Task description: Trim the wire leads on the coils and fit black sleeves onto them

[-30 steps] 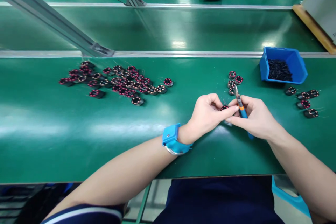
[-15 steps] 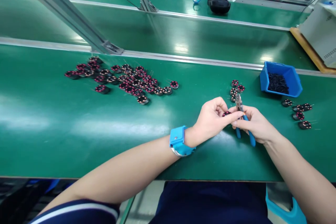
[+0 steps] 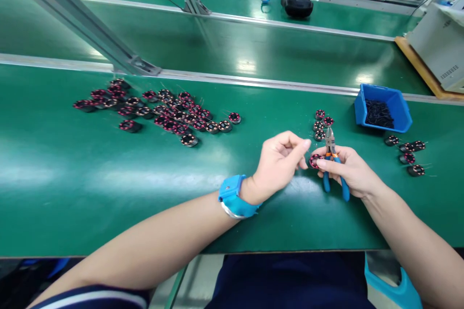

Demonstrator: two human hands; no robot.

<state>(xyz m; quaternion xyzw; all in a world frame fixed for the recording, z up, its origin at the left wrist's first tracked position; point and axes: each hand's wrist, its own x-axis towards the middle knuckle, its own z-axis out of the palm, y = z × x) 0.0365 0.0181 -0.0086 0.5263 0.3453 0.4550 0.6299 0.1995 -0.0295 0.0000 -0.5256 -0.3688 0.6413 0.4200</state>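
My right hand (image 3: 350,171) grips a pair of wire cutters (image 3: 329,141) with blue handles, jaws pointing away from me. Between its thumb and fingers it also holds a small ring-shaped wound coil (image 3: 314,160), black with reddish windings. Just left of that coil is my left hand (image 3: 279,161), a blue strap (image 3: 234,195) on its wrist. Its fingers are curled in with the thumb reaching toward the coil; whether a thin wire lies between them is too small to tell. Beyond the cutters, several similar coils (image 3: 319,125) stand in a small cluster.
A large group of coils (image 3: 177,116) with thin wire ends lies on the green table (image 3: 108,203) at left. To the right, a blue bin (image 3: 402,111) holds dark pieces, with several coils (image 3: 408,158) near it. A metal frame post (image 3: 83,19) rises at back left.
My left hand has moved left, off the coil, which now shows more in my right hand. The right hand still grips the cutters. The whole view has shifted slightly.
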